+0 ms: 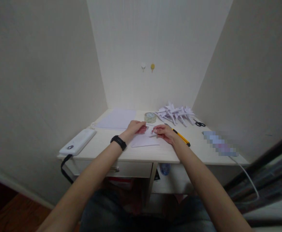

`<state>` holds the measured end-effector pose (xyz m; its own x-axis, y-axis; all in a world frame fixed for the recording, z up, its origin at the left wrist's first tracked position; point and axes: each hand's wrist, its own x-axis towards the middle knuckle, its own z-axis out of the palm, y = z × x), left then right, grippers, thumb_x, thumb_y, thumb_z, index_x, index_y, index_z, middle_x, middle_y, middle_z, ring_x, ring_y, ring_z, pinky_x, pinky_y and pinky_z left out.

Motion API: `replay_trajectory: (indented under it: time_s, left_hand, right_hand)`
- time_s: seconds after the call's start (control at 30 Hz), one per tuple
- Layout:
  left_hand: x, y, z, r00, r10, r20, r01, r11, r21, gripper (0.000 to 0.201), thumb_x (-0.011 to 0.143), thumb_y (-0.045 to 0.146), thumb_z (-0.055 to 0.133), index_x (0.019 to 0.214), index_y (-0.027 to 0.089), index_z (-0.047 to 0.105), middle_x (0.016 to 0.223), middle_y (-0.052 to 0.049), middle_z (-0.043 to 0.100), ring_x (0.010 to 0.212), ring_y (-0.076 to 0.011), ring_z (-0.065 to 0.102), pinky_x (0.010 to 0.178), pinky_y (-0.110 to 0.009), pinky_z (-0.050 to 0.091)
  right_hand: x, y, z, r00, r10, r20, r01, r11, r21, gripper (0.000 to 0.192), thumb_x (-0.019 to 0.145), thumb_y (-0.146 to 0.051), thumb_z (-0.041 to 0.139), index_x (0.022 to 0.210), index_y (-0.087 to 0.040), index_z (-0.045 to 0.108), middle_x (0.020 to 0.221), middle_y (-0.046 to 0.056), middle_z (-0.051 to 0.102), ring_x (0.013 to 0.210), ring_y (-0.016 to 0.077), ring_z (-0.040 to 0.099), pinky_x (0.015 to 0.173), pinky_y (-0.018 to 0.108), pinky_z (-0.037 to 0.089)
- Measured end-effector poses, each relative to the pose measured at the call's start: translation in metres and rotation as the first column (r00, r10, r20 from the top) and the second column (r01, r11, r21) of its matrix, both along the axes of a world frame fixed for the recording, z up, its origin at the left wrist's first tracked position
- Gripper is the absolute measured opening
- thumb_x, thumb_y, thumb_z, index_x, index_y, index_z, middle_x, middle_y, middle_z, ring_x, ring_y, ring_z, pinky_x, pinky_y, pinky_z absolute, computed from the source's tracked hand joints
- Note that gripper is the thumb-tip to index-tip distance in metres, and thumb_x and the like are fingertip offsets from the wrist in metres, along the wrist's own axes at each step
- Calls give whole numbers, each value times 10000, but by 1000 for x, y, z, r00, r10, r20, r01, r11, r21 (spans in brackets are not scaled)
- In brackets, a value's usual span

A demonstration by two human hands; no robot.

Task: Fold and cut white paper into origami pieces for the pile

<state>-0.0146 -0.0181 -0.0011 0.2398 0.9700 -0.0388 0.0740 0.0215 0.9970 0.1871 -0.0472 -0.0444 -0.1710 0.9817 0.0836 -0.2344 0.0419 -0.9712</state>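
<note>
My left hand (135, 128) and my right hand (164, 132) meet over a sheet of white paper (144, 141) lying on the pale desk (136, 153). The fingertips of both hands pinch a small folded part of the paper between them. A black band sits on my left wrist. A yellow utility knife (181, 137) lies just right of my right hand. A roll of clear tape (150, 117) stands right behind the hands.
A pile of folded white paper shapes (176, 113) lies at the back right, with black scissors (199, 123) beside it. A stack of plain sheets (118, 118) is at the back left. A white power bank (78, 141) rests on the left edge. Walls close in on three sides.
</note>
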Motion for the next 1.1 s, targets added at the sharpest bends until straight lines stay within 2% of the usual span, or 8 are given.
replay_trajectory:
  time_s: [0.07, 0.17, 0.23, 0.37, 0.57, 0.7, 1.1]
  left_hand:
    - [0, -4, 0, 991, 16, 134, -11, 999, -40, 114, 798, 163, 729, 760, 70, 673, 753, -112, 718, 611, -122, 663, 632, -242, 568]
    - [-4, -9, -3, 975, -6, 222, 17, 999, -51, 159, 695, 11, 764, 802, 70, 664, 756, -90, 708, 660, -140, 687, 702, -270, 595]
    - [-8, -11, -7, 973, -12, 231, 25, 998, -53, 238, 663, -41, 754, 850, 74, 661, 768, -80, 704, 682, -154, 694, 728, -302, 609]
    - [-13, -15, -20, 968, -23, 251, 32, 999, -31, 252, 673, -37, 750, 875, 79, 653, 743, -57, 683, 683, -152, 689, 746, -330, 613]
    - [-15, -17, -35, 955, -95, 280, 89, 995, 35, 290, 719, -41, 708, 977, 83, 660, 702, -18, 664, 643, -120, 670, 719, -299, 595]
    - [-15, -18, -33, 954, -106, 279, 99, 994, 40, 272, 736, -37, 693, 978, 82, 656, 727, -31, 677, 652, -124, 675, 724, -313, 594]
    - [-13, -20, -31, 951, -146, 271, 140, 989, 44, 252, 739, -24, 699, 966, 80, 659, 713, -34, 684, 644, -129, 679, 710, -308, 594]
  right_hand:
    - [-1, -1, 0, 1000, -19, 2, 19, 1000, -12, 332, 508, -210, 901, 802, -164, 754, 779, 51, 743, 633, 122, 621, 515, 226, 457]
    - [-4, -2, 1, 999, -43, 2, 43, 999, -1, 343, 505, -226, 907, 803, -168, 747, 761, 39, 733, 612, 111, 605, 501, 221, 442]
    - [-5, -3, 1, 999, -40, 16, 39, 999, 8, 349, 497, -230, 911, 797, -163, 747, 737, 28, 723, 597, 98, 591, 507, 218, 437]
    - [-9, -6, 2, 998, 10, 59, -11, 1000, 21, 360, 487, -233, 917, 795, -155, 748, 698, 13, 710, 606, 93, 599, 574, 222, 457]
    - [-12, -10, 2, 985, 78, 153, -86, 995, 45, 320, 514, -250, 906, 762, -160, 723, 723, 34, 731, 689, 148, 660, 731, 307, 505]
    - [-14, -11, 1, 972, 95, 215, -110, 992, 60, 299, 533, -246, 898, 762, -159, 726, 737, 43, 742, 694, 155, 666, 753, 325, 509]
    - [-16, -12, -1, 980, 63, 188, -68, 998, 20, 324, 490, -219, 908, 747, -170, 717, 710, 25, 740, 673, 149, 667, 766, 328, 514]
